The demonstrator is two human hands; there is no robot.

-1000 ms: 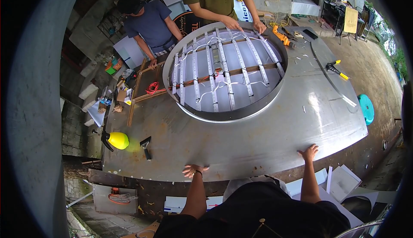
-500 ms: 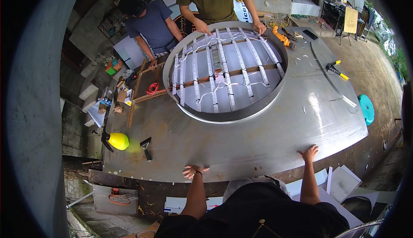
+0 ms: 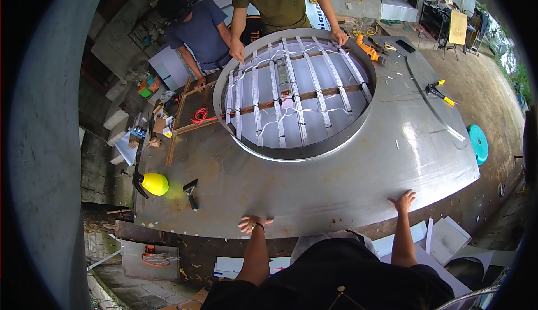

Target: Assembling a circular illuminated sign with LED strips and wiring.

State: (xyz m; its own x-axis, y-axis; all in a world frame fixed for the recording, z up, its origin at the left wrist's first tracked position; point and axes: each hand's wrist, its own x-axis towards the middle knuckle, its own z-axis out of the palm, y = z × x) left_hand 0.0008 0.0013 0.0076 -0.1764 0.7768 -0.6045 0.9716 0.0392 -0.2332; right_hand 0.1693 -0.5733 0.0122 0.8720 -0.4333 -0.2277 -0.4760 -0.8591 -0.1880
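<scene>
Tabletop (image 3: 336,189), under left fingers (image 3: 245,222), under right fingers (image 3: 409,195)

I'm in a workshop: an orange power tool (image 3: 368,50) lies right of the round frame (image 3: 297,152), wooden battens (image 3: 171,147) left.

Decent daylight overall, with a hot glare streak on the wide grey sheet-metal tabletop (image 3: 314,192) right of centre. Upper left's kinda dim, corners go black, and the fisheye bends the tabletop's lower edge.
</scene>
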